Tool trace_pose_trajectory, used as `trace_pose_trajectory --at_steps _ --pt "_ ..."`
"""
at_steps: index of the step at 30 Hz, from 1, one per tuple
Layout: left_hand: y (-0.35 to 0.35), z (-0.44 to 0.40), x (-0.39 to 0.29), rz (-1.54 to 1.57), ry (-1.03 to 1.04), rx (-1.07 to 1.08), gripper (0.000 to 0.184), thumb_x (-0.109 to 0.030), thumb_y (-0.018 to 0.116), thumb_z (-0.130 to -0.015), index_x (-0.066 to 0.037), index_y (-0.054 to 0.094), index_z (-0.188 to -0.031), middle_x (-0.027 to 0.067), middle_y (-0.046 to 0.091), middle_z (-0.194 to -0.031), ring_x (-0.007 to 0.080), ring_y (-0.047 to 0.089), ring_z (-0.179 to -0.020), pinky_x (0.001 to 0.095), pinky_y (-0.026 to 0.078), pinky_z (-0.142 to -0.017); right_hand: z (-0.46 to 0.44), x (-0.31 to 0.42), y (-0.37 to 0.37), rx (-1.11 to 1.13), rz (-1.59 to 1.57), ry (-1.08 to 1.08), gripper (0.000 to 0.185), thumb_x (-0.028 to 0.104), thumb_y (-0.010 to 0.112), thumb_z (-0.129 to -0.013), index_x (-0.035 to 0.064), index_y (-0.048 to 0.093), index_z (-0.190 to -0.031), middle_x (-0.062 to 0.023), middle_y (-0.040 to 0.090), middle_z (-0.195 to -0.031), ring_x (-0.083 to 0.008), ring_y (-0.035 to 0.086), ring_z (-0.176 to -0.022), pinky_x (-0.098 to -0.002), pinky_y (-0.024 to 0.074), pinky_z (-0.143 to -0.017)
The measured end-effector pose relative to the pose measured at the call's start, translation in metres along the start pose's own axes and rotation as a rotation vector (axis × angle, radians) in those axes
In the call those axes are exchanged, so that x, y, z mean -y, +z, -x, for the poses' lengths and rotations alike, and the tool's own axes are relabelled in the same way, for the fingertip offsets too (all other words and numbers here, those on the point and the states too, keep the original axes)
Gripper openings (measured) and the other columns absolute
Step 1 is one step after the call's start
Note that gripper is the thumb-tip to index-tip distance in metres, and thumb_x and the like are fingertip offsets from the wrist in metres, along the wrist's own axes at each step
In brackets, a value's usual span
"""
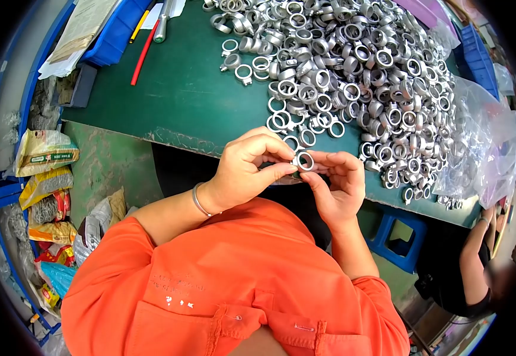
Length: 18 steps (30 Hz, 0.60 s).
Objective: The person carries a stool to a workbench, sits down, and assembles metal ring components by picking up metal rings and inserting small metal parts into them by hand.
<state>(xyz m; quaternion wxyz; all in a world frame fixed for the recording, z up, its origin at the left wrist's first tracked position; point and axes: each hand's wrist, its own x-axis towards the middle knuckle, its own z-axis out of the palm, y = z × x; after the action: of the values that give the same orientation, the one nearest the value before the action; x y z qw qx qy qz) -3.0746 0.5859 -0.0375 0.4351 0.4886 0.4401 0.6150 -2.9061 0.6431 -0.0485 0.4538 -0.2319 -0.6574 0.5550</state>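
Between my two hands, just off the table's front edge, is a small grey metal ring (pixel 303 161) with a short stub on its side. My left hand (pixel 251 163) pinches it at the stub side with thumb and forefinger. From the other side, my right hand (pixel 336 181) grips its rim between thumb and fingers. Past my fingertips spreads a big heap of similar metal rings (pixel 353 65), some lying loose at its near edge. A bracelet circles my left wrist.
The green table (pixel 169 107) carries a red pen (pixel 144 54), a yellow pen (pixel 142 26), a metal-handled tool (pixel 162 26) and a blue bin (pixel 112 38). Plastic bags (pixel 477 136) lie right of the heap. A blue stool (pixel 399 237) stands below. Another person's arm (pixel 476 261) is at right.
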Motion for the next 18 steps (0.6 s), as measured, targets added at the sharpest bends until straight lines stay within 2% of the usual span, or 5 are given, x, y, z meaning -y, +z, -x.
trace_pose_trajectory --at_steps 7,9,11,13,18 --pt "-0.005 0.002 -0.011 -0.032 -0.038 -0.030 0.016 0.009 0.067 -0.072 0.002 0.061 -0.085 0.0092 0.058 -0.087 0.0147 0.060 -0.078 0.0243 0.051 -0.067 -0.002 0.005 -0.002 -0.006 -0.025 -0.028 0.038 -0.010 0.065 -0.074 -0.0028 0.045 -0.105 -0.0187 0.061 -0.099 -0.0191 0.064 -0.082 -0.0279 0.0532 -0.072" --pt "-0.022 0.006 -0.026 -0.409 0.091 0.190 0.013 0.004 0.071 -0.069 0.000 0.064 -0.079 0.0079 0.061 -0.079 0.0163 0.060 -0.071 0.0251 0.049 -0.062 -0.009 0.019 -0.014 0.175 0.384 -0.112 0.029 -0.006 0.067 -0.072 -0.0022 0.053 -0.097 -0.0169 0.061 -0.099 -0.0189 0.062 -0.076 -0.0263 0.0511 -0.065" --pt "-0.032 0.017 -0.030 -0.438 0.100 0.307 0.007 -0.001 0.070 -0.071 -0.003 0.066 -0.076 0.0063 0.060 -0.075 0.0188 0.060 -0.066 0.0266 0.049 -0.059 -0.016 0.020 -0.017 0.128 0.617 -0.262 0.023 -0.005 0.066 -0.071 -0.0003 0.060 -0.093 -0.0135 0.058 -0.091 -0.0242 0.057 -0.073 -0.0283 0.0475 -0.061" --pt "-0.039 0.032 -0.022 -0.536 0.018 0.379 0.008 0.001 0.070 -0.069 -0.002 0.066 -0.075 0.0065 0.062 -0.074 0.0189 0.060 -0.067 0.0265 0.049 -0.059 -0.020 0.020 -0.015 0.098 0.714 -0.194 0.024 -0.005 0.065 -0.072 0.0010 0.060 -0.094 -0.0123 0.055 -0.085 -0.0260 0.055 -0.072 -0.0298 0.0460 -0.061" --pt "-0.025 0.046 0.005 -0.707 0.108 0.181 0.012 0.000 0.068 -0.072 -0.002 0.066 -0.084 0.0089 0.064 -0.087 0.0227 0.062 -0.075 0.0308 0.051 -0.067 -0.028 0.012 -0.001 0.089 0.786 -0.131 0.018 0.003 0.068 -0.072 0.0039 0.062 -0.088 -0.0089 0.052 -0.080 -0.0260 0.052 -0.073 -0.0332 0.0442 -0.062"
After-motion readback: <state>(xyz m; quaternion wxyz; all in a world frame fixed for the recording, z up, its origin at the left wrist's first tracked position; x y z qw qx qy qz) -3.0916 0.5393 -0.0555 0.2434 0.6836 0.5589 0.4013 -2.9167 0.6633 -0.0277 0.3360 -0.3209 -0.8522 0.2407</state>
